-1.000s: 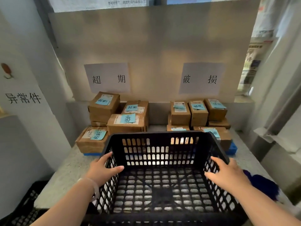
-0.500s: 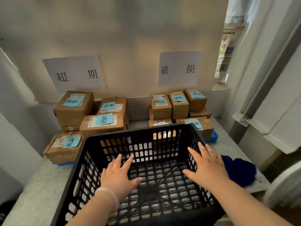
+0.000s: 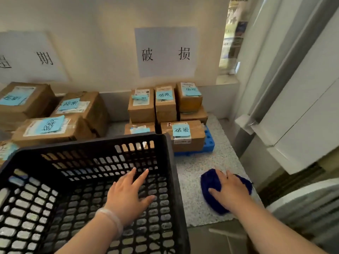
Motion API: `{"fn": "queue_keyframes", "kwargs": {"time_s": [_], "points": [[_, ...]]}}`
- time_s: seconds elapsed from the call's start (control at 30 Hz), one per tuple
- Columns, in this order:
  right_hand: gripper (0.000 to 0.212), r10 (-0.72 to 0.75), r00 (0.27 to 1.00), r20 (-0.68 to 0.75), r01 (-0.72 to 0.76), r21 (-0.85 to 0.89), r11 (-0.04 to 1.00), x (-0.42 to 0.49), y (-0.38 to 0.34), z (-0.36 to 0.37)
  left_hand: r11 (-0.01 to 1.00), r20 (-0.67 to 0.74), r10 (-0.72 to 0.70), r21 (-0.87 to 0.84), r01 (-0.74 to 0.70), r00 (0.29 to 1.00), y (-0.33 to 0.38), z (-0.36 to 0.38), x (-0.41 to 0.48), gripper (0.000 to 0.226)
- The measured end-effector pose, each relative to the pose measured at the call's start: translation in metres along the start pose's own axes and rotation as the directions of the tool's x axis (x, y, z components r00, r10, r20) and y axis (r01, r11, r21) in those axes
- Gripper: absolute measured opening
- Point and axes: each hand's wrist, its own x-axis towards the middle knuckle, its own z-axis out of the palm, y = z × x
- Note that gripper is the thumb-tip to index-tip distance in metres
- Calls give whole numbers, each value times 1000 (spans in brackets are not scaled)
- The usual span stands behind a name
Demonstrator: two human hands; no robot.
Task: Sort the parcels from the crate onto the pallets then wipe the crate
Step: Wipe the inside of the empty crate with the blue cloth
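The black slatted crate (image 3: 170,162) stands on the speckled counter with no parcels inside. My left hand (image 3: 128,197) hovers over its floor near the right wall, fingers spread and holding nothing. To the right of the crate lies a dark blue fluffy cloth (image 3: 209,180). My right hand (image 3: 229,191) rests flat on top of it, fingers laid over it. Brown parcels with blue notes sit in two groups behind the crate: the left stack (image 3: 78,129) and the right stack (image 3: 194,143), the latter on a blue pallet (image 3: 209,143).
A paper sign (image 3: 165,52) hangs on the wall above the right stack, another (image 3: 33,57) above the left. The counter (image 3: 194,208) ends just behind the cloth. A white window frame (image 3: 293,107) and a white rounded object (image 3: 302,208) crowd the right.
My right hand left the crate's right wall and came down on the blue cloth. My left hand stayed inside the crate. The view swung to the right.
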Motion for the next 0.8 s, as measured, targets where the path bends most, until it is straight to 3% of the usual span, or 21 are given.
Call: {"fn": "queue_keyframes", "kwargs": {"time_s": [0.1, 0.27, 0.47, 0.53, 0.6, 0.7, 0.8], "points": [[92, -30, 983, 182, 39, -42, 998, 20, 23, 22, 997, 25, -70, -19, 71, 997, 3, 6, 6, 81], [96, -90, 950, 298, 136, -137, 981, 53, 37, 54, 989, 103, -115, -86, 124, 988, -7, 12, 12, 79], [71, -152, 979, 138, 183, -248, 951, 67, 39, 69, 972, 152, -147, -158, 171, 977, -12, 26, 18, 77], [59, -173, 980, 95, 182, -98, 978, 72, 42, 63, 977, 142, -137, -144, 158, 980, -8, 29, 18, 79], [41, -198, 979, 51, 185, 197, 963, 74, 39, 49, 986, 124, -119, -99, 132, 985, -5, 27, 18, 79], [25, -134, 991, -30, 122, 644, 755, 54, 15, 20, 990, 132, -123, -56, 131, 984, -3, 19, 14, 79], [23, -21, 988, -153, 144, 862, 486, 23, -21, -8, 992, 157, -95, -65, 107, 983, -12, 10, 8, 79]]}}
